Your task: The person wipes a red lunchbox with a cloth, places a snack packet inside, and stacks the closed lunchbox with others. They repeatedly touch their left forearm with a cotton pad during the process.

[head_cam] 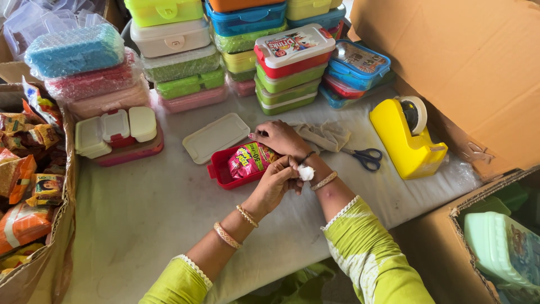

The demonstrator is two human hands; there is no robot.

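Partly hidden, pink packet (247,160) perhaps touches right hand (279,138).

A pink snack packet (247,160) with yellow and green marks lies in the red box (219,171) in the middle of the table. The right hand (279,137) rests on its far end.

At the left edge, a brown bag (56,247) is full of snack packets (25,186) in orange, yellow and brown.

Far in the middle, a red box with a white lid has a bright picture label (292,42) on top. Just right of it, a blue box wears a picture label (360,57) too.

Far left, boxes sit in bubble wrap (76,50), blue on top of pink.
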